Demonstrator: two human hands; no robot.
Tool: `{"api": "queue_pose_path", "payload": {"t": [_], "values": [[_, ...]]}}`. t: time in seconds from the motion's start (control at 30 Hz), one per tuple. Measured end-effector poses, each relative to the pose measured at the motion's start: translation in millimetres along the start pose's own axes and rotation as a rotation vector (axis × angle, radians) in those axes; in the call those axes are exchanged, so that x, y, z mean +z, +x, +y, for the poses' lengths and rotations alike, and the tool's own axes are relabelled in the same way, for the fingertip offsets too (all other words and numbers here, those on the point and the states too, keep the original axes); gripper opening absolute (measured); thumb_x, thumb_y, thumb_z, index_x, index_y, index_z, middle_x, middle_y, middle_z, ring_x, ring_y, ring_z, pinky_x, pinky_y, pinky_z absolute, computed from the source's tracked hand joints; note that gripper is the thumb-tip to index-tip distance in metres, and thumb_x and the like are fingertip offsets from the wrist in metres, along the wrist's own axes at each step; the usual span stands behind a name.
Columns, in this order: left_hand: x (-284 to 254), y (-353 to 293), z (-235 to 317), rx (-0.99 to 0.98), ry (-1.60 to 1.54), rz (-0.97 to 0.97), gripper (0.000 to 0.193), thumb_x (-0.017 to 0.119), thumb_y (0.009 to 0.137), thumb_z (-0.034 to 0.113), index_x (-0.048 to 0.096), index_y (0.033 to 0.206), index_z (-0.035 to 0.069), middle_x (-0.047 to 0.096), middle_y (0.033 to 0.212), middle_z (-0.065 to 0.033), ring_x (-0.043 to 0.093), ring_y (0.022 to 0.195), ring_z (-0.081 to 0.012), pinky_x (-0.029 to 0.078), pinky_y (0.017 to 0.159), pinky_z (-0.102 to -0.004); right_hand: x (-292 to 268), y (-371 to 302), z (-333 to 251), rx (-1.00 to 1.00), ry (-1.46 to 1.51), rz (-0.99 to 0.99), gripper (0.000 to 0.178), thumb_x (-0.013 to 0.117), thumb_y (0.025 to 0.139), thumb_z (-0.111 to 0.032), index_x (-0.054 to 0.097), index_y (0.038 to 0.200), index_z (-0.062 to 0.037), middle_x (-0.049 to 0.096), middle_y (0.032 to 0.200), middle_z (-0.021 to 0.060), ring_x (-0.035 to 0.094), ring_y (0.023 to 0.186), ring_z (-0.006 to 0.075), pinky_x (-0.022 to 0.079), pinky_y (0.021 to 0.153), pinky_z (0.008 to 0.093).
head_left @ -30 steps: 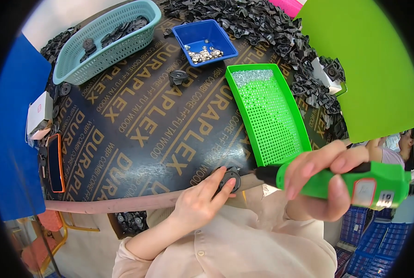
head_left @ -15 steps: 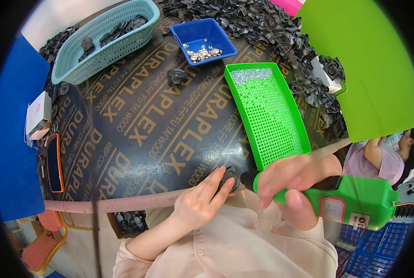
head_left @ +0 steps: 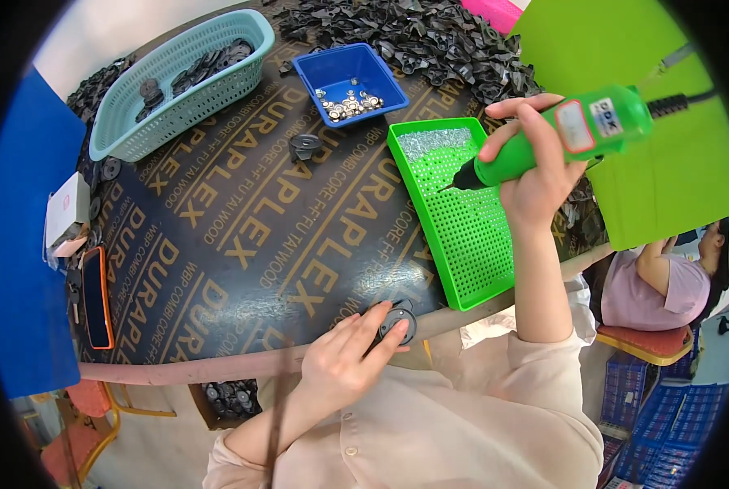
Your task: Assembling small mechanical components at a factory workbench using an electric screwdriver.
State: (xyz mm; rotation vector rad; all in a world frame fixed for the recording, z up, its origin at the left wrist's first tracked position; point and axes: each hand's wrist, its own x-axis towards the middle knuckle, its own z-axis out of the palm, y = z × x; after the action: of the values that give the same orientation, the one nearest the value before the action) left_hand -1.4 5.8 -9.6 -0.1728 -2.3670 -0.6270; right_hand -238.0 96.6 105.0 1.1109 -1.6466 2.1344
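At the table's near edge my left hand point(head_left: 344, 354) holds a round black plastic part point(head_left: 398, 324), its fingers closed about the rim. My right hand point(head_left: 536, 167) is wrapped round a green electric screwdriver point(head_left: 572, 130) with a black nose. The thin bit points down and left over the green perforated tray point(head_left: 454, 281). Small silvery screws point(head_left: 436, 143) lie heaped at that tray's far end, and many more sit in its holes. Whether a screw hangs on the bit is too small to tell.
A blue bin point(head_left: 332, 69) holds small metal pieces. Left of it stands a pale teal basket point(head_left: 181, 102) with black parts. One black part point(head_left: 304, 147) lies mid-table. Dark plastic pieces point(head_left: 413, 41) pile along the back. A phone point(head_left: 97, 297) lies left. Another person point(head_left: 658, 281) sits at right.
My right hand has lifted the screwdriver off the round part and carried it away from me, over the green tray. The left hand stays at the part, whose face now shows more.
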Motion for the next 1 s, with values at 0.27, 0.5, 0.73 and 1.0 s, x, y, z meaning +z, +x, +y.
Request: {"api": "queue_pose_path", "payload": {"t": [0.27,0.5,0.73,1.0], "values": [[-1,1,1,-0.005,0.0,-0.002,0.031,0.075,0.075,0.022,0.068,0.103,0.01,0.066,0.105,-0.0133,0.066,0.077,-0.0219,0.056,0.069,-0.0293,2,0,5,0.033,-0.015,-0.003,0.015,0.055,0.085,-0.003,0.05,0.096,0.0064,0.064,0.08,0.0226,0.058,0.045,0.0226,0.045,0.047,0.0281],[-1,2,2,-0.019,-0.013,-0.004,0.029,0.075,0.074,0.021,0.069,0.101,0.01,0.066,0.104,-0.0132,0.066,0.08,-0.0214,0.056,0.07,-0.03,0,0,8,0.035,-0.002,-0.018,0.014,0.054,0.085,-0.003,0.051,0.095,0.0065,0.064,0.078,0.022,0.058,0.046,0.0225,0.045,0.047,0.0287],[-1,2,2,-0.016,-0.006,-0.001,0.03,0.075,0.073,0.022,0.069,0.1,0.009,0.066,0.104,-0.0134,0.067,0.081,-0.0216,0.056,0.071,-0.0304,6,0,1,0.029,-0.017,0.023,0.011,0.054,0.087,-0.006,0.055,0.087,0.0054,0.063,0.068,0.013,0.06,0.048,0.0184,0.046,0.048,0.0262],[-3,6,2,-0.022,-0.063,-0.017,0.033,0.075,0.073,0.022,0.068,0.102,0.007,0.065,0.104,-0.0151,0.067,0.081,-0.0234,0.055,0.07,-0.0301,-7,-44,-82,-0.001,0.292,-0.316,0.02,0.043,0.093,-0.008,0.042,0.111,0.0007,0.058,0.092,0.0251,0.057,0.051,0.025,0.047,0.047,0.0324]]}}
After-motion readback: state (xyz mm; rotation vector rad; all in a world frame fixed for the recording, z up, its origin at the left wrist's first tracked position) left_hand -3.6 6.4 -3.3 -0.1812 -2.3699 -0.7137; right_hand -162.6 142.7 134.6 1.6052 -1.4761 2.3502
